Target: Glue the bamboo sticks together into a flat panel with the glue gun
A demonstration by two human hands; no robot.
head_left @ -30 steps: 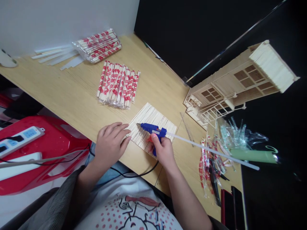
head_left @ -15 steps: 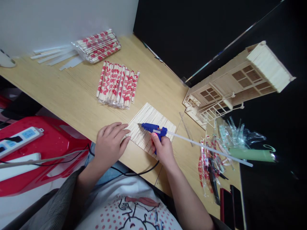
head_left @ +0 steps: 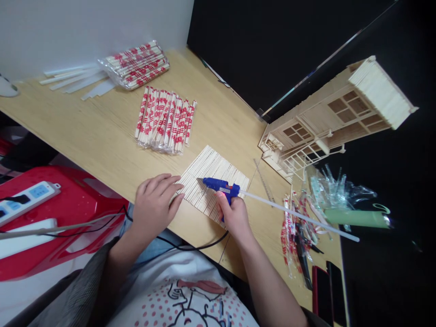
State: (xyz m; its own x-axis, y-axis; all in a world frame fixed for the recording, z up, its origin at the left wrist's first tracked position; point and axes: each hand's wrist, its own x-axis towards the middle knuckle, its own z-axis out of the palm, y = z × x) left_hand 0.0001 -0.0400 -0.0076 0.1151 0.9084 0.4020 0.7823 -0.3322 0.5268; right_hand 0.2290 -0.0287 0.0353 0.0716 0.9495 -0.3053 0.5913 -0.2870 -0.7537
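A panel of thin pale sticks laid side by side rests on the wooden table. My right hand grips a blue glue gun over the panel, its nozzle pointing left. A long translucent glue stick juts out of its back end, and a black cable runs from below the handle. My left hand lies with fingers apart, its fingertips at the panel's left edge. Whether the nozzle touches the sticks cannot be made out.
Bundled chopsticks in red-patterned wrappers and a larger pack lie behind. A wooden model house stands at right, near a green bottle, torn wrappers and phones. A red stool holds power strips.
My right hand has shifted slightly right and down with the glue gun. My left hand has hardly moved.
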